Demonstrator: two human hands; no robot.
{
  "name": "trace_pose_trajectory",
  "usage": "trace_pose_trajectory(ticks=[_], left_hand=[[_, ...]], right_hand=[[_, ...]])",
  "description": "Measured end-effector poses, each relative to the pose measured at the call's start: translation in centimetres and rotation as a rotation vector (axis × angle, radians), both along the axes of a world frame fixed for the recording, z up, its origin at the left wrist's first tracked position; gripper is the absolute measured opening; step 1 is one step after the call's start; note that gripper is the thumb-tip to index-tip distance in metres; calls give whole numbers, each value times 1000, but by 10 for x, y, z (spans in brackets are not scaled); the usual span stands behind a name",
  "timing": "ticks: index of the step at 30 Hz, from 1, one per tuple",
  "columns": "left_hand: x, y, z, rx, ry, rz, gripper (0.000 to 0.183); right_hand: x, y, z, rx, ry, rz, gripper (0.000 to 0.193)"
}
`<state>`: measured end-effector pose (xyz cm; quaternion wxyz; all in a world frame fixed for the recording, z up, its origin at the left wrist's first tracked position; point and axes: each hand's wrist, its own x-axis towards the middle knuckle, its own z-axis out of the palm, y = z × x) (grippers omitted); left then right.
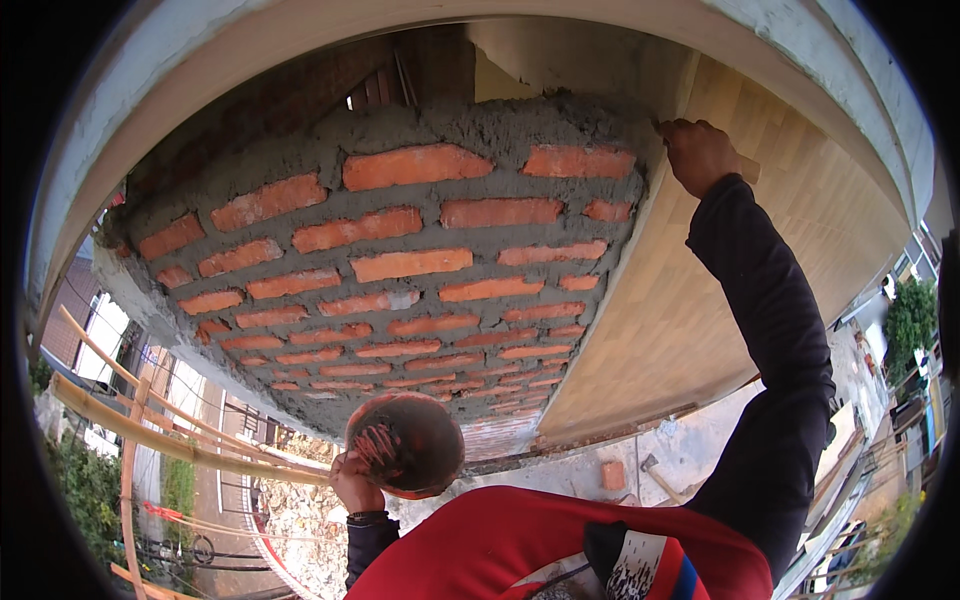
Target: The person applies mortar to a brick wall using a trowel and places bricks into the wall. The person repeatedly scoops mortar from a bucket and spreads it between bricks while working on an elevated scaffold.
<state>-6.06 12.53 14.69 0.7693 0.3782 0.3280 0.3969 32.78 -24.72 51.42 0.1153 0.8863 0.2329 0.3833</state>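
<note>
My left hand point(357, 484) grips the rim of a round mortar bowl point(440, 445), held low in front of the wall. Its inside is smeared with grey, with reddish streaks on one side. My right hand point(700, 155) is raised high at the upper right corner of the brick wall point(415, 265), closed around a wooden-handled hand tool. The tan end of the handle point(748, 170) sticks out past my palm; its working end is mostly hidden. Wet-looking grey mortar point(560, 115) covers the wall's top course and fills the joints between orange bricks.
A smooth tan wood-grain panel point(720, 270) adjoins the wall on the right. Bamboo poles point(180, 440) cross at the lower left, above rubble and a street. A loose brick point(613, 475) and a hammer-like tool point(660, 480) lie below. A pale curved edge point(600, 20) arches overhead.
</note>
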Motion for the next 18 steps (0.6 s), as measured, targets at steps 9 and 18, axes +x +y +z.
trace_pose_trajectory(ticks=[9,18], left_hand=[[17,-2,14,-47,-50,-50,12],[48,-20,40,90,-24,-247,18]], right_hand=[[-45,-27,-17,235,-126,-93,17],[-171,14,-152,455,1067,484,27]])
